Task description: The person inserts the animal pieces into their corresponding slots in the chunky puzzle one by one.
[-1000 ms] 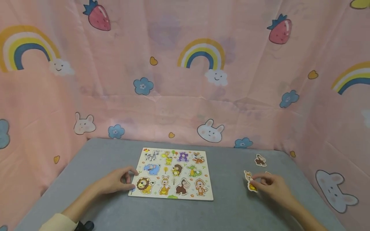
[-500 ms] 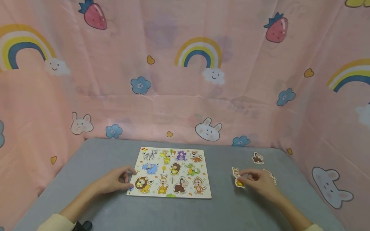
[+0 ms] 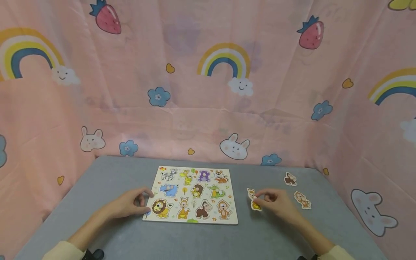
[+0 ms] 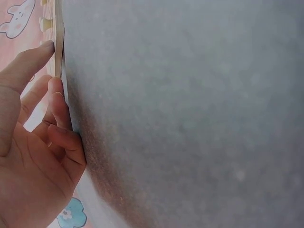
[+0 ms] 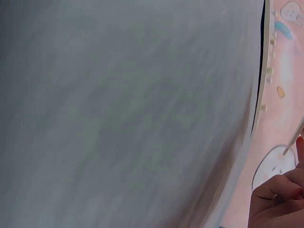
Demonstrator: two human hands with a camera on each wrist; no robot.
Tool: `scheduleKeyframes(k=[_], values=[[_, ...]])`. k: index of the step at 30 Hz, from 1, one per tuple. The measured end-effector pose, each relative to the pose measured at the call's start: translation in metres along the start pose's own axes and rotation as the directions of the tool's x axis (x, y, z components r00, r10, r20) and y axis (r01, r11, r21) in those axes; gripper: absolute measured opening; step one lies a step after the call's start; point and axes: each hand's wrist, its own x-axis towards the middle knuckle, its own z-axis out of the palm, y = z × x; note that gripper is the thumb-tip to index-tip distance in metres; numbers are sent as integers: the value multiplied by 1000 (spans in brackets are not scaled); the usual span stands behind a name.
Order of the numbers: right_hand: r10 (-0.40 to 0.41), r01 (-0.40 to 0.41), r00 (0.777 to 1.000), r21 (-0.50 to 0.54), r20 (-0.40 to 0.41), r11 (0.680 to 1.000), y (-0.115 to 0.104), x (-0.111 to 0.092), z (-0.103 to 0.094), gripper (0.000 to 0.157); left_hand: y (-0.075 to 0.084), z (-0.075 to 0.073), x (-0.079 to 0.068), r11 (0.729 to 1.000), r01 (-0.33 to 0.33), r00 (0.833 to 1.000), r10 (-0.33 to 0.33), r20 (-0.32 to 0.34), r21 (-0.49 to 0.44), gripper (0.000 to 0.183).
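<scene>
A cream puzzle board with cartoon animal pictures in rows lies on the grey table. My left hand rests at its left edge, thumb and forefinger spread apart along the rim. The left wrist view shows this hand with fingertips at the board's side. To the right of the board, my right hand pinches a kangaroo puzzle piece between thumb and fingers. In the right wrist view only part of the hand shows, with the piece's thin edge above it.
Two loose pieces lie at the right of the table: a dark brown gorilla piece and a monkey piece. A pink patterned curtain stands behind and at both sides.
My right hand has carried the kangaroo piece leftward, nearer the board, uncovering the monkey piece. The left hand has stayed at the board's edge. The head view has shifted slightly.
</scene>
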Motion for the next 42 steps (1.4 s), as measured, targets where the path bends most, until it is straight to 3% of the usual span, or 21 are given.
scheduleKeyframes(k=[17, 31, 42], values=[[4, -10, 999, 111, 53, 994, -18, 16, 44, 14, 1, 1, -1, 1000, 8, 1000, -8, -9, 7, 39], [9, -23, 995, 141, 100, 990, -30, 26, 72, 15, -1, 2, 0, 1000, 19, 1000, -19, -6, 21, 40], [-35, 9, 991, 189, 133, 982, -36, 37, 91, 11, -1, 0, 1, 1000, -18, 1000, 19, -11, 17, 40]])
